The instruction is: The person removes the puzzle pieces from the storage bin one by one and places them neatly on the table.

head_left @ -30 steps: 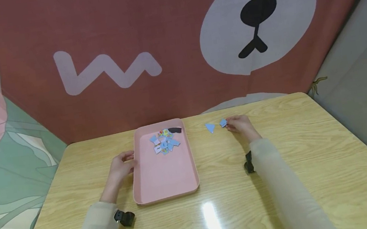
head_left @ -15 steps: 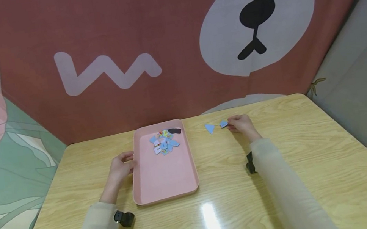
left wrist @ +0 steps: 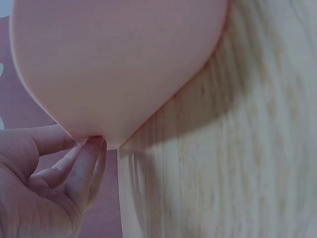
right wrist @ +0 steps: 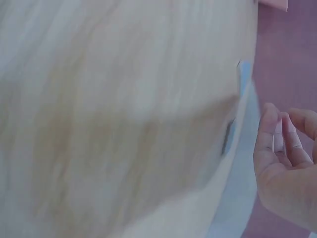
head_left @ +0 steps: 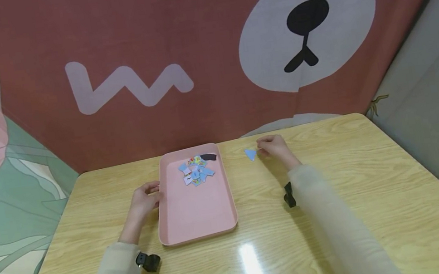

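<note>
My left hand (head_left: 143, 200) is at the left side of a pink tray (head_left: 196, 213), its thumb and fingers pinching the rim, as the left wrist view shows. A pile of small flat puzzle pieces (head_left: 197, 172), mostly light blue with some bright print, lies in the tray's far half. My right hand (head_left: 275, 148) hovers over the table right of the tray, fingers loosely bent and nothing between them. Just left of its fingertips lies a blue triangular piece (head_left: 251, 153). A second blue piece (right wrist: 229, 136) lies on the table in the right wrist view; the hand hides it from the head.
A black curved piece (head_left: 208, 157) lies in the tray's far right corner. The wooden table (head_left: 273, 240) ends at the back against a reddish-brown cloth (head_left: 140, 128) with a bear print. Black wrist cameras (head_left: 149, 261) hang under both forearms.
My right hand has let go of the second blue piece and shifted left toward the triangle, now covering that piece. The left hand and tray have stayed put.
</note>
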Demonstrator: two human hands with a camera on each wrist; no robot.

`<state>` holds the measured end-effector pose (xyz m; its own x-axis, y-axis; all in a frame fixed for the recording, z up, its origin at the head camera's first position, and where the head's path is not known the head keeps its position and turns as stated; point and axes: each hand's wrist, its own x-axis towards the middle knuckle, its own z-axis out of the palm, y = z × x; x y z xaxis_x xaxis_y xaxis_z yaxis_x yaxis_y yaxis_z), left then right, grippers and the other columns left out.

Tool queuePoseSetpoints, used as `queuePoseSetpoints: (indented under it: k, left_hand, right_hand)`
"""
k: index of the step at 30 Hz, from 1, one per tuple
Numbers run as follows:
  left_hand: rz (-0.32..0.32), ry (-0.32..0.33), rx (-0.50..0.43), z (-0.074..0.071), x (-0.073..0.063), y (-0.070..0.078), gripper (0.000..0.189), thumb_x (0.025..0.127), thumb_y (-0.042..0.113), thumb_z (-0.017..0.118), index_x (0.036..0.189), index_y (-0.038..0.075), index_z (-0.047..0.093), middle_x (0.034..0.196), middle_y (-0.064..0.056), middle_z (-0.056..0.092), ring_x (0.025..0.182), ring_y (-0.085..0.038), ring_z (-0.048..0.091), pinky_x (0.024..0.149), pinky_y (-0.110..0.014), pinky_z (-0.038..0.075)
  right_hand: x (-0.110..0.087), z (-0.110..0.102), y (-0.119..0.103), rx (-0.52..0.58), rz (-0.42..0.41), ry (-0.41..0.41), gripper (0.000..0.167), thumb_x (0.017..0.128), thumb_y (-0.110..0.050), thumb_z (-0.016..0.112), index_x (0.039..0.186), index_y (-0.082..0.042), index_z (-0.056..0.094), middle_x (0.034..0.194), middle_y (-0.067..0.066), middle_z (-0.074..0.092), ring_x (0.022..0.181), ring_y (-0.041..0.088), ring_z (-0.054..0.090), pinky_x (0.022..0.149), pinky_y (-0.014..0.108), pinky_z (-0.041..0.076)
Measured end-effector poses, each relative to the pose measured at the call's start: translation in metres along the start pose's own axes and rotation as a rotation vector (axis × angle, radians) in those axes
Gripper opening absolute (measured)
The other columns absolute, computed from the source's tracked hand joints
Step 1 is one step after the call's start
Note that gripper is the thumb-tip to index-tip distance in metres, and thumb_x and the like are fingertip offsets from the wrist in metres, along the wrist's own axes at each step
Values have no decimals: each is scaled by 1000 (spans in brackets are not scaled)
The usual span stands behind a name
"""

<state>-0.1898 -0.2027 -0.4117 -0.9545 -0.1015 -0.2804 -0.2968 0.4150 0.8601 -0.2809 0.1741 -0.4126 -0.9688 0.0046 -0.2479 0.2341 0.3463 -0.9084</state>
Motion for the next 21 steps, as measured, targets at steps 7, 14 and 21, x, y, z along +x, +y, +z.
queuePoseSetpoints:
  k: [7, 14, 21]
  left_hand:
    - [18, -5, -7, 0, 0, 0, 49, 90, 1, 54, 136, -11, 42, 132, -32, 48, 83, -7, 60, 72, -23, 57]
    - [18, -8, 17, 1, 0, -1, 51, 90, 4, 53, 137, -10, 41, 132, -32, 49, 90, -15, 61, 73, -24, 57]
    - [-13, -40, 42, 4, 3, -4, 53, 93, 9, 54, 141, -6, 38, 135, -33, 48, 108, -30, 62, 75, -26, 56]
  right_hand:
    - [-4, 36, -25, 7, -42, -86, 38, 97, -10, 51, 131, 6, 52, 131, 26, 56, 112, 36, 60, 99, 40, 50]
    - [-8, 73, -42, 3, -134, -155, 35, 91, -4, 55, 124, 8, 58, 121, 26, 62, 98, 28, 64, 95, 42, 52]
    - [0, 93, -42, -38, -216, -275, 33, 88, -9, 63, 120, 0, 63, 110, 16, 67, 95, 21, 65, 83, 31, 56]
